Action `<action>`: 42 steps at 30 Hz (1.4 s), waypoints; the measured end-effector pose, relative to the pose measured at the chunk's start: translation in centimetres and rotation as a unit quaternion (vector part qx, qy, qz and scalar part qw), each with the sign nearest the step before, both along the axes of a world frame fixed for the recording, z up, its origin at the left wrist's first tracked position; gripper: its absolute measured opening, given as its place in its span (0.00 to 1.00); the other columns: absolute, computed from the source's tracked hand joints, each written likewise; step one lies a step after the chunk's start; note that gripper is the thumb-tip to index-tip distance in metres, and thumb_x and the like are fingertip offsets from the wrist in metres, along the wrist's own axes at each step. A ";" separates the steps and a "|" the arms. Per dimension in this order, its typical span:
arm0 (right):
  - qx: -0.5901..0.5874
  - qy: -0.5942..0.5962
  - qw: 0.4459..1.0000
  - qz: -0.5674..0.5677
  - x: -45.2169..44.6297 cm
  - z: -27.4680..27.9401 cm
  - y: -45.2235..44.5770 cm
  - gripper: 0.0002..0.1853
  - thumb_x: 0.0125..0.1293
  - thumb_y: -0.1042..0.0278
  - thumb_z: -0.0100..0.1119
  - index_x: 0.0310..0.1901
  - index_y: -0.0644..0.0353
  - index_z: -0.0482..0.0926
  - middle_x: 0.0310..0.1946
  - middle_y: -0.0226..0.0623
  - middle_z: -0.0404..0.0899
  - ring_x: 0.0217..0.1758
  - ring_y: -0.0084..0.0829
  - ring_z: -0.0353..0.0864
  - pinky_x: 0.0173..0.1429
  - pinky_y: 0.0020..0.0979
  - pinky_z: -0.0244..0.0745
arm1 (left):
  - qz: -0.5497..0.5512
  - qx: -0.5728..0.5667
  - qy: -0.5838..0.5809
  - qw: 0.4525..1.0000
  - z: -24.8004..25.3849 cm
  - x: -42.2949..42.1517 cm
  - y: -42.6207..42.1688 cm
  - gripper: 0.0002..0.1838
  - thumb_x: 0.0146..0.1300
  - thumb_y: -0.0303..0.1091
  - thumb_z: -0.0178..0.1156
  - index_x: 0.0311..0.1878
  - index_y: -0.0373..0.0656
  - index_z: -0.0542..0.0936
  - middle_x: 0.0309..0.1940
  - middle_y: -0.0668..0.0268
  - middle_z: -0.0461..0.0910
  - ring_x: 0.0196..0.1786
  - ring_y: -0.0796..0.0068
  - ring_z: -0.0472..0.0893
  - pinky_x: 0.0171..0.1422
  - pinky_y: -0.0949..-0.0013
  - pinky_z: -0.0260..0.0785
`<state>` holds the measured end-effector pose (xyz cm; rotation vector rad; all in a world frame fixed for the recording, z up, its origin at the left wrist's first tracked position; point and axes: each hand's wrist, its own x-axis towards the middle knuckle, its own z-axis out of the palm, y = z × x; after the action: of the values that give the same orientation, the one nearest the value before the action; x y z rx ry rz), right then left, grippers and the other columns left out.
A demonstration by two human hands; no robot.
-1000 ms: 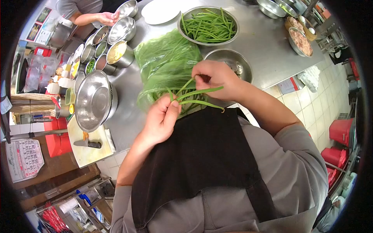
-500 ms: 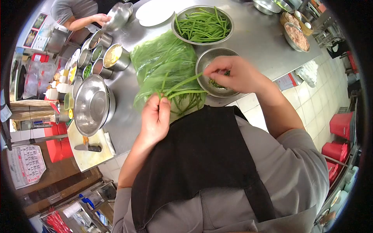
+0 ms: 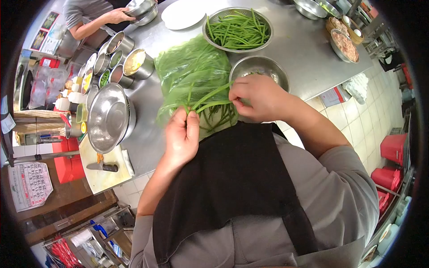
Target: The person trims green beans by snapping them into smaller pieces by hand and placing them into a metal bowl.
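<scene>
Several long green beans (image 3: 212, 95) fan out from my left hand (image 3: 182, 134), whose thumb and fingers are closed on them near one end. My right hand (image 3: 259, 97) is closed at the other end of the beans, its fingertips at the tip of the lower one. Beneath them lies a green plastic bag (image 3: 190, 62) with more beans showing at its mouth. Just beyond my right hand is a small metal bowl (image 3: 280, 73), partly hidden by it, with small green bits inside. A metal colander (image 3: 208, 35) full of green beans stands behind the bag.
Stacked metal bowls (image 3: 107, 118) and several metal pots (image 3: 139, 64) stand on the left. A knife (image 3: 103, 167) lies on a cutting board (image 3: 91, 178). At the back are a white plate (image 3: 183, 14) and a co-worker's hand (image 3: 119, 16) on metal bowls. Minced meat (image 3: 344, 46) sits far right.
My right hand has come from over the small bowl down to the lower bean's tip. My left hand keeps its hold. The co-worker's tilted bowl now sits level with another bowl.
</scene>
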<state>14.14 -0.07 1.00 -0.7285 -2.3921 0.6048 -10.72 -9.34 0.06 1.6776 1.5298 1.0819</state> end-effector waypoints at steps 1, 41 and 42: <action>0.007 0.001 1.000 -0.002 0.0 -0.1 -0.1 0.03 0.57 0.74 0.61 0.33 0.59 0.79 0.31 0.39 0.79 0.35 0.45 0.80 0.40 0.40 0.75 | 0.000 0.000 -0.002 1.000 0.0 0.0 0.0 0.11 0.73 0.29 0.54 0.32 0.37 0.71 0.26 0.59 0.71 0.30 0.65 0.71 0.38 0.63 0.66; -0.214 0.172 0.961 -0.024 -0.9 1.6 0.7 0.05 0.60 0.76 0.64 0.38 0.60 0.82 0.32 0.31 0.79 0.37 0.22 0.78 0.41 0.26 0.74 | -0.095 0.019 0.201 0.975 1.9 0.7 -0.1 0.12 0.67 0.34 0.58 0.32 0.36 0.70 0.31 0.50 0.73 0.37 0.41 0.76 0.41 0.48 0.69; -0.215 0.162 0.962 -0.047 -0.2 1.8 1.2 0.05 0.61 0.77 0.64 0.39 0.60 0.83 0.34 0.32 0.80 0.38 0.23 0.79 0.43 0.26 0.75 | -0.099 0.024 0.185 0.977 1.6 0.4 0.0 0.12 0.68 0.34 0.57 0.32 0.36 0.70 0.31 0.50 0.72 0.36 0.42 0.75 0.41 0.48 0.68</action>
<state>13.92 1.14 2.81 -0.8411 -1.9315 1.1308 -10.32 -9.36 1.62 2.1051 1.5222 0.7364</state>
